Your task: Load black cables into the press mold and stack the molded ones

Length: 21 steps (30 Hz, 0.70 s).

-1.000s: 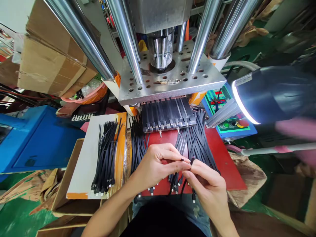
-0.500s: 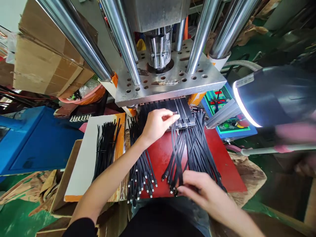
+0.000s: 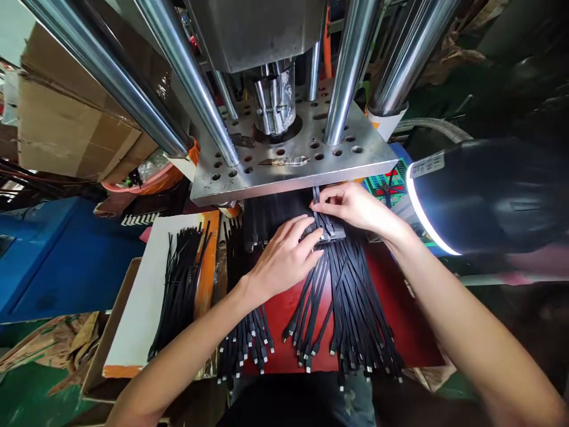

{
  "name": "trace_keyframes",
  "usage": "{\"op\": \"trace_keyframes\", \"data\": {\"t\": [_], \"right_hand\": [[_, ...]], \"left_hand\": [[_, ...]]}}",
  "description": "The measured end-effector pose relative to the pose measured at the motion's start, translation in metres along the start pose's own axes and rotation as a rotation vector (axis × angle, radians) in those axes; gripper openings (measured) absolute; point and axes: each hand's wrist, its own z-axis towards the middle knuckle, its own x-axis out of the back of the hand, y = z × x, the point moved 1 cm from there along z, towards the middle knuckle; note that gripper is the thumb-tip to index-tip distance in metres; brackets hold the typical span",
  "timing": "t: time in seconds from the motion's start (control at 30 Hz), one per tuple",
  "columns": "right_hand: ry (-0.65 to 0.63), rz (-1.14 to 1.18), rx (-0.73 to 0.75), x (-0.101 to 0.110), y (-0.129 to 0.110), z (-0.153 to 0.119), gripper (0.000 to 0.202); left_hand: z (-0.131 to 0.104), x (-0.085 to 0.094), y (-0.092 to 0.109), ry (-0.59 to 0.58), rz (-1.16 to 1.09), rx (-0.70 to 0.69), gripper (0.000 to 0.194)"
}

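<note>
Several black flat cables lie side by side in a dark metal mold [image 3: 334, 232] under the press. My right hand [image 3: 355, 204] pinches a black cable [image 3: 316, 196] over the mold, thumb and forefinger closed on it. From the left, my left hand [image 3: 287, 255] reaches to the mold's front edge, its bent fingers and thumb on the same cable near its lower end. The fingers partly cover the contact there. Below the mold, a fan of black cables [image 3: 362, 302] with small metal-tipped plugs hangs over the red table [image 3: 293, 302].
A thick steel press plate [image 3: 293, 178] on upright columns hangs just above my hands. A lamp [image 3: 480, 196] with a lit ring stands at the right, before a control panel [image 3: 389, 184]. Another cable bundle [image 3: 180, 284] lies on a white board [image 3: 133, 302] at left.
My right hand has moved up from the cable ends near the table's front edge to the mold. My left hand has come slightly down toward the mold's front edge. The view has shifted slightly.
</note>
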Motion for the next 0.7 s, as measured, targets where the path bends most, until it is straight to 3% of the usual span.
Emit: {"op": "trace_keyframes", "data": {"t": [0.1,0.23,0.47,0.7], "right_hand": [[0.08,-0.06,0.018,-0.001,0.0,0.0,0.051],[0.094,0.069,-0.02,-0.002,0.002,-0.005,0.037],[0.085,0.198,-0.034,-0.002,0.006,-0.015,0.024],[0.128,0.135,-0.045,-0.007,0.007,-0.012,0.016]], "left_hand": [[-0.002,-0.004,-0.001,-0.015,0.134,-0.076,0.035],[0.006,-0.004,0.0,-0.085,0.328,-0.174,0.034],[0.013,0.0,0.018,-0.236,0.519,-0.121,0.043],[0.016,0.004,0.021,-0.267,0.47,-0.091,0.057]]}}
